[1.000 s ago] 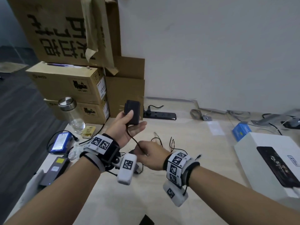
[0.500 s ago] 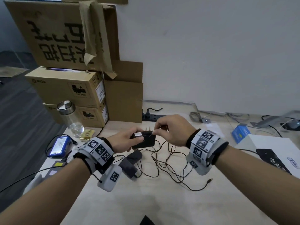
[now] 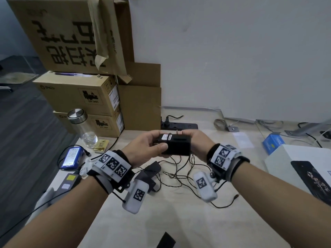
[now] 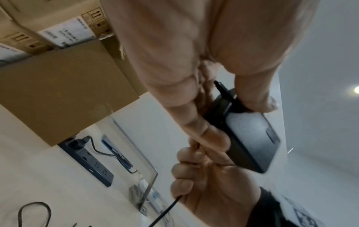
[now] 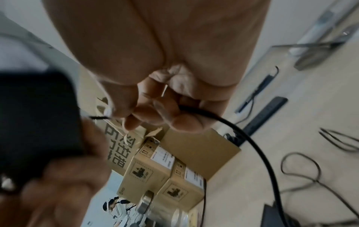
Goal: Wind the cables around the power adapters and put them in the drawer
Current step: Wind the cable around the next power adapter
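A black power adapter [image 3: 176, 145] is held above the desk by both hands. My left hand [image 3: 157, 143] grips its left end, thumb on the near face and fingers behind; in the left wrist view the adapter [image 4: 250, 135] sits between those fingers. My right hand [image 3: 196, 140] is at the adapter's right end and pinches its thin black cable [image 5: 229, 122] in curled fingers. The rest of the cable [image 3: 179, 169] hangs down and lies tangled on the desk. Two more black adapters [image 3: 152, 169] lie under my left wrist.
Stacked cardboard boxes [image 3: 80, 93] stand at the back left, with a glass bottle [image 3: 84, 129] in front. A black power strip [image 3: 179, 125] lies by the wall. A blue battery pack [image 3: 71, 156] is at the left edge, a white box [image 3: 295, 163] at the right.
The left hand turned the adapter from upright to lying flat. The right hand carried the cable up from below, over the adapter's top, and now sits at its right end.
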